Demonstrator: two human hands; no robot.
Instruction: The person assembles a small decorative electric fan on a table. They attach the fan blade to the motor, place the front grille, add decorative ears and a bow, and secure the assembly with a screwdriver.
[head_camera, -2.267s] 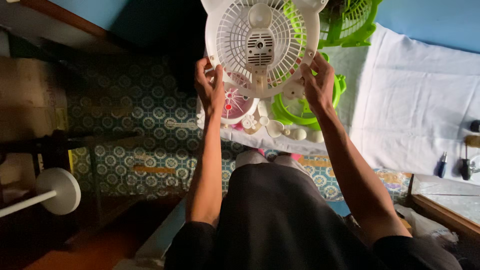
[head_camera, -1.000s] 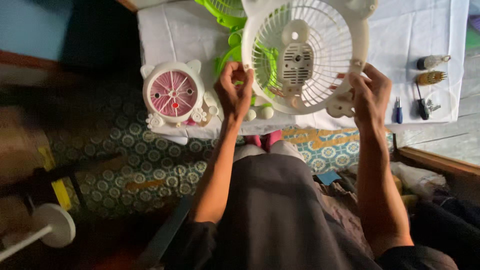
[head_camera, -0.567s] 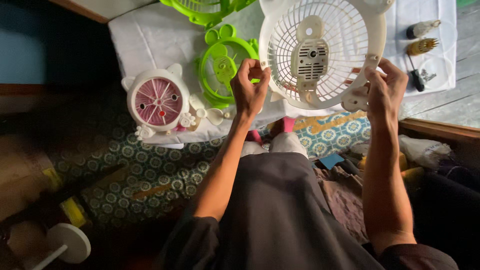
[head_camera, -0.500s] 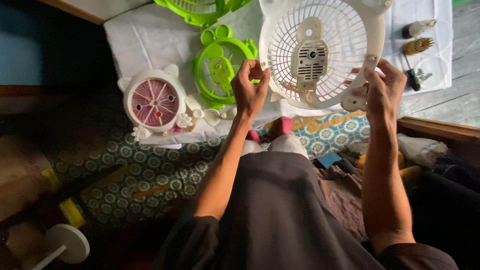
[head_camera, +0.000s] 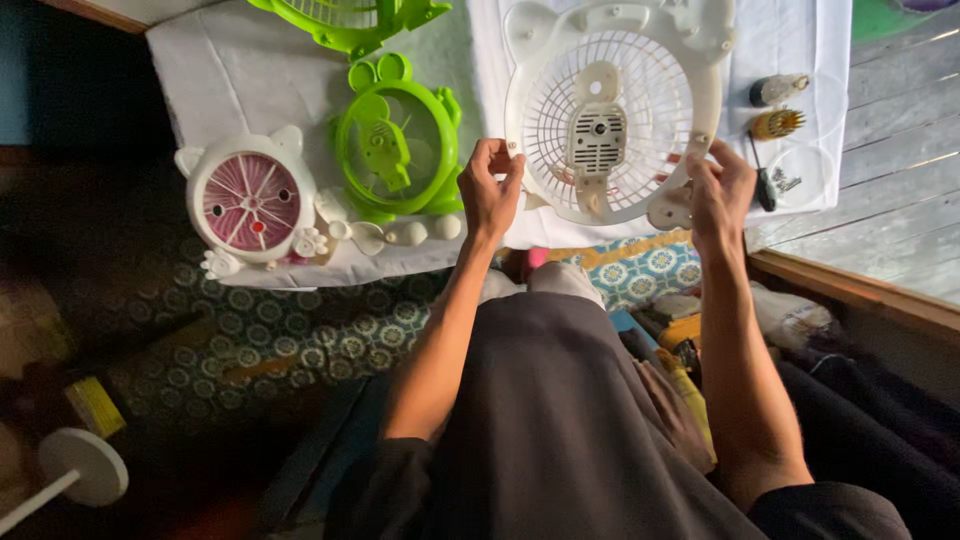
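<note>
The view had swung leftward since the earlier frame, bringing a pink-and-white fan (head_camera: 249, 200) fully into sight. A white fan grille (head_camera: 612, 110) was held above the white cloth (head_camera: 250, 70), beside a green fan frame (head_camera: 397, 140). The left hand (head_camera: 490, 190) and right hand (head_camera: 720, 185) each gripped its rim, arms extended.

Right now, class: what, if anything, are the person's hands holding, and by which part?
Both hands hold the white fan grille by its outer rim: left hand at the left edge, right hand at the lower right edge.
</note>
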